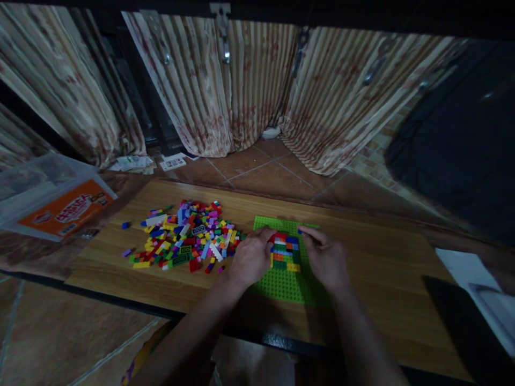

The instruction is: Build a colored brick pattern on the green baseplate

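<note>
Both bare forearms enter from the lower edge of the view and converge toward the centre, wrists roughly level and palms turned down. The left hand (251, 258) is loosely curled, knuckles up, with its fingertips (267, 234) pointing inward to the right. The right hand (326, 260) mirrors it, fingers bent and fingertips (306, 231) angled inward to the left; the two hands stand near each other without touching.
</note>
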Demonstrator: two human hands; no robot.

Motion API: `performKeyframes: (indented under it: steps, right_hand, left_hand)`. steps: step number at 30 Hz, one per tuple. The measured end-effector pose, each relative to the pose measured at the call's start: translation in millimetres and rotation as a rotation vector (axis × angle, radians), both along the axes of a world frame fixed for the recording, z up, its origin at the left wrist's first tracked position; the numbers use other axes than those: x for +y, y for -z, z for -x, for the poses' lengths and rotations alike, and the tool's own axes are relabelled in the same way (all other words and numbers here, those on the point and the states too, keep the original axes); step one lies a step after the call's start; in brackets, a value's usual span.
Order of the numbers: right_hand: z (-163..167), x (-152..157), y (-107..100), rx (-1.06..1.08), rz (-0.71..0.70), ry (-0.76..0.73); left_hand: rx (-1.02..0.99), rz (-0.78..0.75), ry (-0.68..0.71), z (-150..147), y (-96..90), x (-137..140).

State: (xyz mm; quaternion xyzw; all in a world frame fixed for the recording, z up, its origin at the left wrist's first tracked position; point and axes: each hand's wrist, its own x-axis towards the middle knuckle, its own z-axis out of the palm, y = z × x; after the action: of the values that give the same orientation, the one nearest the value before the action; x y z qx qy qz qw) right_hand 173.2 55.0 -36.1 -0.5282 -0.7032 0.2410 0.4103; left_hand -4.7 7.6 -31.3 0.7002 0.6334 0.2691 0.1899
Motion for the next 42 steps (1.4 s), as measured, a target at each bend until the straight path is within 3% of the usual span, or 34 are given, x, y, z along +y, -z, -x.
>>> performKeyframes:
  steps: [12, 19, 29, 36, 42]
  right_hand:
    - [15.5, 1.0, 7.2, -0.380, -0.124, -0.143]
    - [19.1, -1.2, 5.9, -0.485, -0.176, -0.147]
    - [27.6, -7.7, 2.7, -0.617, -0.177, -0.091]
    - [29.4, -9.3, 15.1, -0.453, -0.186, -0.028]
    - [23.2, -20.5, 6.4, -0.341, -0.218, 0.105]
  left_hand:
    - [-0.006, -0.019, 0.022, 2.3, 1.0, 1.4]
    - [0.028, -0.045, 0.033, 1.5, 2.5, 1.8]
    - [0.230, -0.030, 0.026, -5.3, 7.7, 0.5]
    - [0.207, -0.069, 0.037, -4.5, 9.4, -1.4]
    - [0.087, -0.053, 0.006, -1.9, 10.0, -4.4]
